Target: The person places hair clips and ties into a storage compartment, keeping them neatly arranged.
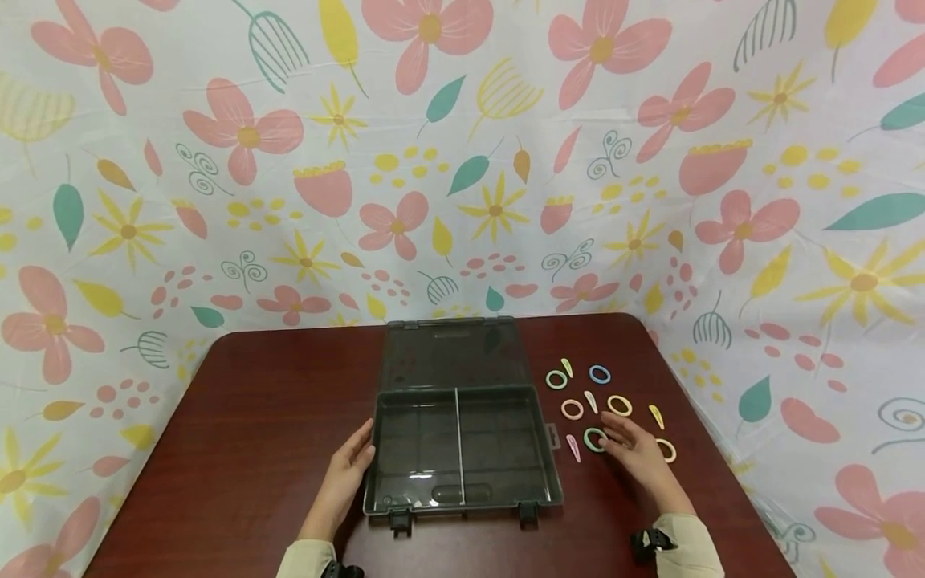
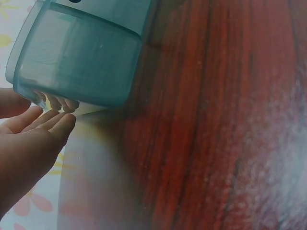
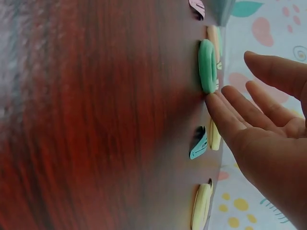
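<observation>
A clear grey plastic box (image 1: 462,490) lies open on the dark red table, its lid (image 1: 454,353) folded back and a white divider (image 1: 458,445) down its middle. My left hand (image 1: 359,453) rests with straight fingers against the box's left wall; the left wrist view shows the fingers (image 2: 53,122) at the box corner (image 2: 76,57). My right hand (image 1: 616,437) lies flat to the right of the box, a fingertip touching a green hair ring (image 1: 594,439). In the right wrist view the straight fingers (image 3: 225,115) meet that green ring (image 3: 207,64).
Several more hair rings and snap clips lie right of the box: a blue ring (image 1: 599,374), a pink ring (image 1: 572,409), a yellow ring (image 1: 619,405), a pink clip (image 1: 573,447), a yellow clip (image 1: 656,416). A flowered cloth (image 1: 462,160) walls in the table (image 1: 253,417).
</observation>
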`<state>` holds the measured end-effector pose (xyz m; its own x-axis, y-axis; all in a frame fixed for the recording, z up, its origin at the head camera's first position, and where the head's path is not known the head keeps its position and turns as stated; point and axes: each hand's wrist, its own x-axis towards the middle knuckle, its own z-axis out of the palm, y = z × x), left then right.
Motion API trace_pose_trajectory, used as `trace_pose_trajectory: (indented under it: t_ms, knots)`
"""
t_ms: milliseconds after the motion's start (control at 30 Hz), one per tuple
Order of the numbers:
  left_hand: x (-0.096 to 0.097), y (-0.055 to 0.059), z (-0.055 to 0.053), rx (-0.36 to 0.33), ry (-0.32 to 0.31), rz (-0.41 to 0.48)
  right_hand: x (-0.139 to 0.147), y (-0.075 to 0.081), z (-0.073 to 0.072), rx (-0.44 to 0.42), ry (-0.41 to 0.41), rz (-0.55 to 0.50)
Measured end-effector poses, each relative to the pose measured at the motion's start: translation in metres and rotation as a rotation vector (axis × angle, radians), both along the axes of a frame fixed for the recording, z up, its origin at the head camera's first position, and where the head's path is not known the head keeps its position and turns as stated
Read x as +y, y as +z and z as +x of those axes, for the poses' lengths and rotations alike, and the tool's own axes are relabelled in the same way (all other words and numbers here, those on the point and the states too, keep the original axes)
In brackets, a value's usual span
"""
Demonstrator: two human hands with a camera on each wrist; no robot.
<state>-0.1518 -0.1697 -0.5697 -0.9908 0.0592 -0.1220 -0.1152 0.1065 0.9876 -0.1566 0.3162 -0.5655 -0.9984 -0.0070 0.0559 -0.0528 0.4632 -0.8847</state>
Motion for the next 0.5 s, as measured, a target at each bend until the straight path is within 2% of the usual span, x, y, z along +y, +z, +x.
trace_pose_trajectory:
  t_ms: [233,500]
  knots:
    - [-0.0006,0.0001,-0.0003,-0.002,-0.002,0.002,-0.0021,-0.0038,-0.0038,0.022,-0.023,0.012]
    - [-0.0006,-0.0011,-0.001,-0.016,-0.002,0.022,-0.0027,-0.006,-0.0058,-0.081,-0.076,0.074]
